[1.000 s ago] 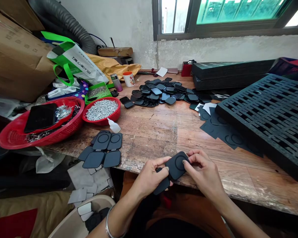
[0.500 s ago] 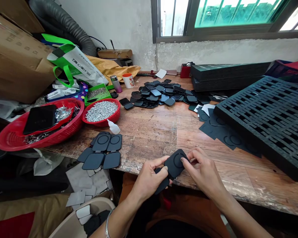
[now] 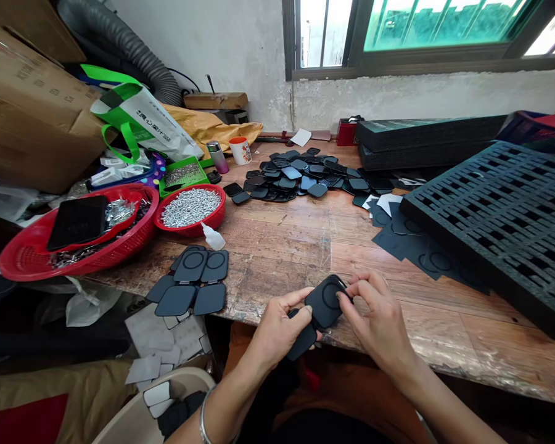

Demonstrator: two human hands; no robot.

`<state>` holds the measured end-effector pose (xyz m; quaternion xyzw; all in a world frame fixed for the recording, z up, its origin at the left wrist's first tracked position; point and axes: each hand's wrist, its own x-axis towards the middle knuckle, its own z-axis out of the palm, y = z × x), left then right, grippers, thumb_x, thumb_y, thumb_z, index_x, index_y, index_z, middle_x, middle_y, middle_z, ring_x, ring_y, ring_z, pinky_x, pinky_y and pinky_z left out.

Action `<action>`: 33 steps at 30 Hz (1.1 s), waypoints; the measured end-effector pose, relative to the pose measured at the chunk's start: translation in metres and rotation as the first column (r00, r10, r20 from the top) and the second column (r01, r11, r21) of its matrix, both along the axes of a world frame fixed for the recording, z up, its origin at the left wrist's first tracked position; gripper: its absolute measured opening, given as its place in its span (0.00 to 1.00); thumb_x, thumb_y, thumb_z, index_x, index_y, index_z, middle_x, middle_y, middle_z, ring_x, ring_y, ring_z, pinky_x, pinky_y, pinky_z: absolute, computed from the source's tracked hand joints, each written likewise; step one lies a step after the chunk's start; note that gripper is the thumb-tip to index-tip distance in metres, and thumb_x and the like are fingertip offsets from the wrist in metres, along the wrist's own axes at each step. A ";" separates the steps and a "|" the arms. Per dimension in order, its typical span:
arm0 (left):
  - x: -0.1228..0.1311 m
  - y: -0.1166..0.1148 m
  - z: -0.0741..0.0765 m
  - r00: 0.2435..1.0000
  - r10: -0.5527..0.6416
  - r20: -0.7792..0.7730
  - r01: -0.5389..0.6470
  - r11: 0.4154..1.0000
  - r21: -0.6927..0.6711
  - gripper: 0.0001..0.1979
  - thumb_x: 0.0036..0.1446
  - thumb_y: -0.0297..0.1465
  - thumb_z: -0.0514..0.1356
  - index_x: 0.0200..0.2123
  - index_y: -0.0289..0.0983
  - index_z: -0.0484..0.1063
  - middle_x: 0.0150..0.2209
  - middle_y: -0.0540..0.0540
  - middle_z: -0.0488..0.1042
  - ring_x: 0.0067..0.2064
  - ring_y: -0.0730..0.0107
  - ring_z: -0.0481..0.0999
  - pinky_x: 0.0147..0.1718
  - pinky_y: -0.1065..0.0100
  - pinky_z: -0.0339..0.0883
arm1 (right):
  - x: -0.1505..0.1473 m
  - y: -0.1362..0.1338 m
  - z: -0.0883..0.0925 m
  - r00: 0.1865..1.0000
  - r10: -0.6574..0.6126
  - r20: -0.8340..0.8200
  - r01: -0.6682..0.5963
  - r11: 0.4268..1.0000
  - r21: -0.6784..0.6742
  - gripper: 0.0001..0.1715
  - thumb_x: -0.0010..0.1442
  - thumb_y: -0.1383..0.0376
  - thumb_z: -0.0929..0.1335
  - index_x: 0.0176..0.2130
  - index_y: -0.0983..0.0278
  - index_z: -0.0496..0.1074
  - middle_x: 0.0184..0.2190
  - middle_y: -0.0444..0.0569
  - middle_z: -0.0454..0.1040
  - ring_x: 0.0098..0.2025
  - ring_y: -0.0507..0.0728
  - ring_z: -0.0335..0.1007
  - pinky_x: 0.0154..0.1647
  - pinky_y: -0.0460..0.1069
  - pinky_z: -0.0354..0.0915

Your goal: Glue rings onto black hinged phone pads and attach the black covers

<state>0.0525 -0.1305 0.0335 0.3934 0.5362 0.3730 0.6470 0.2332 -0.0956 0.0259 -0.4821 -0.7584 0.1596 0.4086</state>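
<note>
Over the table's front edge I hold a black folding wireless charger (image 3: 326,301), two rounded panels joined by a hinge, with a ring mark on the upper one. My left hand (image 3: 280,330) is closed on it at the hinge side, thumb on top, the lower panel hanging below. At the upper panel's right edge, my right hand (image 3: 374,314) pinches with thumb and fingertips; what lies under those fingertips is partly hidden. Several similar unfolded chargers (image 3: 176,300) lie to the left on the table.
A heap of black panels (image 3: 300,176) lies at the back. Left of it stand a red bowl of screws (image 3: 222,216), a white dropper bottle (image 3: 214,238) and a red basket (image 3: 23,259). On the right are dark ring-marked sheets (image 3: 393,243) and a slotted black foam tray (image 3: 485,185).
The charger's upper panel has risen and tilted slightly, and more of the lower panel shows. My right fingers have shifted a little at its edge. Both hands keep their hold.
</note>
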 end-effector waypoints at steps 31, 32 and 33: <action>0.020 -0.008 0.002 0.989 -0.041 0.144 0.044 0.999 -0.022 0.27 0.57 0.37 0.59 0.59 0.36 0.63 0.29 0.46 0.76 0.27 0.67 0.77 0.24 0.71 0.72 | 0.003 0.018 -0.001 0.815 -0.197 -0.545 -0.309 0.647 -0.697 0.25 0.58 0.47 0.64 0.21 0.63 0.64 0.14 0.39 0.58 0.15 0.48 0.51 0.12 0.43 0.50; 0.021 -0.008 0.000 0.987 -0.026 0.160 0.030 0.999 -0.023 0.27 0.57 0.37 0.59 0.59 0.36 0.63 0.29 0.46 0.76 0.27 0.67 0.77 0.23 0.71 0.72 | 0.004 0.020 -0.002 0.803 -0.236 -0.548 -0.320 0.604 -0.730 0.26 0.58 0.46 0.63 0.21 0.63 0.63 0.13 0.39 0.57 0.14 0.48 0.51 0.11 0.44 0.49; 0.022 -0.008 -0.002 0.984 -0.008 0.176 0.014 1.000 -0.028 0.27 0.57 0.37 0.59 0.59 0.36 0.63 0.29 0.46 0.76 0.27 0.67 0.77 0.23 0.71 0.72 | 0.006 0.022 -0.003 0.792 -0.260 -0.552 -0.336 0.570 -0.750 0.27 0.58 0.45 0.62 0.21 0.63 0.63 0.13 0.39 0.58 0.13 0.48 0.51 0.10 0.44 0.49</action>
